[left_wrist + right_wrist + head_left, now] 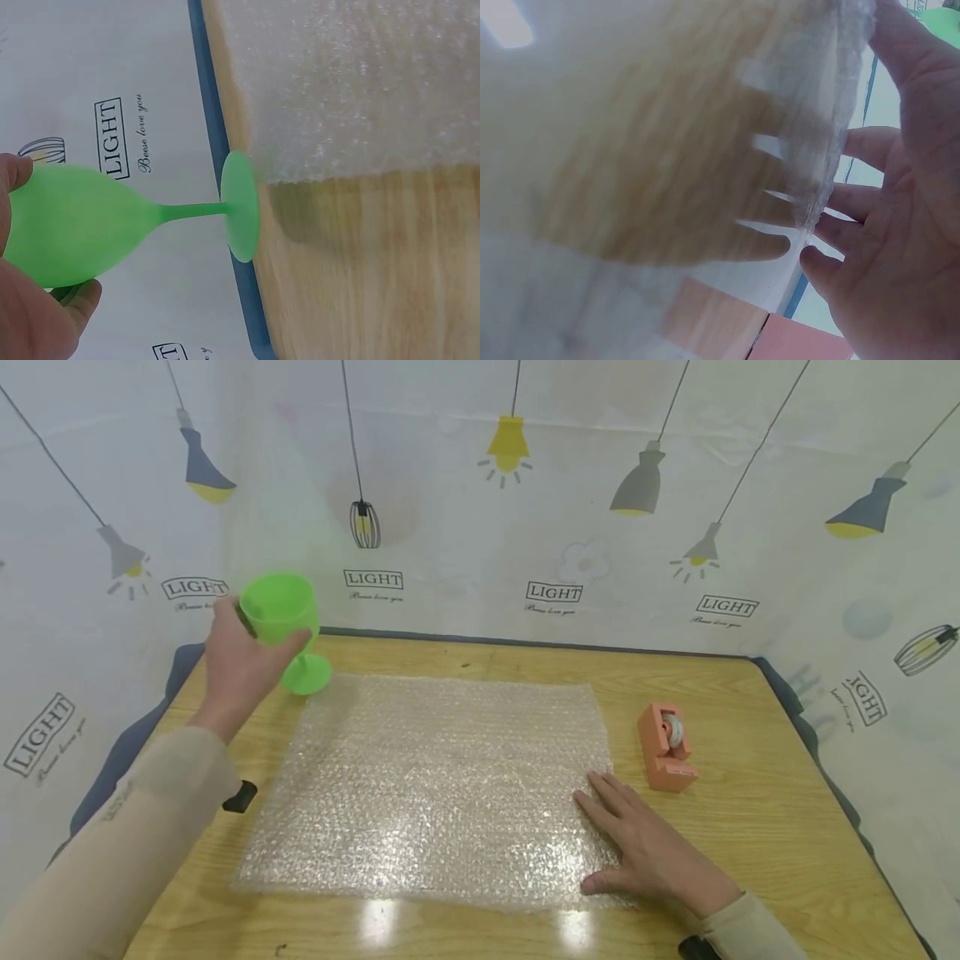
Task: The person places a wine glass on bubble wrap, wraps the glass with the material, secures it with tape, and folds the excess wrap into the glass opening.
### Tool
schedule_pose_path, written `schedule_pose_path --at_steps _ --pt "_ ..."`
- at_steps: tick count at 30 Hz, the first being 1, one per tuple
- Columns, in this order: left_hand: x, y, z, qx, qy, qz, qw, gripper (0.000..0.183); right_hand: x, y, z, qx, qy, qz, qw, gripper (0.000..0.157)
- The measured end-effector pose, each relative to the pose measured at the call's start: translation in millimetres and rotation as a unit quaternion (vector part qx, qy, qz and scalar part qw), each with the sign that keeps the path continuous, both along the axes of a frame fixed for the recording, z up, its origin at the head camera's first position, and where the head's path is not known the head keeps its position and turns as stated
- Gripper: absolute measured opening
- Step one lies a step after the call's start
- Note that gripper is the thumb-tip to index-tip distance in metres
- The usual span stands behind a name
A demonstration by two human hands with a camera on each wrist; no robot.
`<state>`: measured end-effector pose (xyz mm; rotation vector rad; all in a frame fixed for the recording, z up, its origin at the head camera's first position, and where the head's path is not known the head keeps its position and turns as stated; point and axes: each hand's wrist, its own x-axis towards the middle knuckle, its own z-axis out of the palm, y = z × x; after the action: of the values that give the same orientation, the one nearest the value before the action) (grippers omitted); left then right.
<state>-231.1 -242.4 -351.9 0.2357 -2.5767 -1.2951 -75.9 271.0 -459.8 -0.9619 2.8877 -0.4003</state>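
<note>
A bright green goblet (279,610) is gripped round its bowl by my left hand (238,662) at the far left of the table. Its stem and round foot point down in the head view, and in the left wrist view the foot (241,206) is beside a corner of the bubble wrap. A large clear sheet of bubble wrap (442,777) lies flat across the middle of the table. My right hand (648,852) rests on the sheet's right edge with fingers extended and thumb spread. In the right wrist view the fingertips (826,262) are right at that edge.
A coral tape dispenser (663,760) with a roll of tape stands on the wooden table (757,827), right of the wrap and just beyond my right hand. Behind the table hangs a white backdrop (450,568) printed with lamps.
</note>
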Motion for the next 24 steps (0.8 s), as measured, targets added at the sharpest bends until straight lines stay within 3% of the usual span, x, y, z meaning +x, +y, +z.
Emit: schedule_pose_path --at_steps 11,19,24 --pt "10.6 -2 -12.4 -0.021 0.024 -0.028 0.9991 0.089 1.0 0 0.9 0.002 -0.003 -0.002 1.0 0.114" --pt "20.4 4 -14.7 -0.032 0.015 -0.041 0.9985 0.094 1.4 -1 1.2 0.005 -0.001 -0.002 1.0 0.114" --pt "24.7 8 -16.3 -0.054 0.03 -0.059 0.9964 0.092 1.5 -1 1.6 0.005 0.001 -0.001 1.0 0.114"
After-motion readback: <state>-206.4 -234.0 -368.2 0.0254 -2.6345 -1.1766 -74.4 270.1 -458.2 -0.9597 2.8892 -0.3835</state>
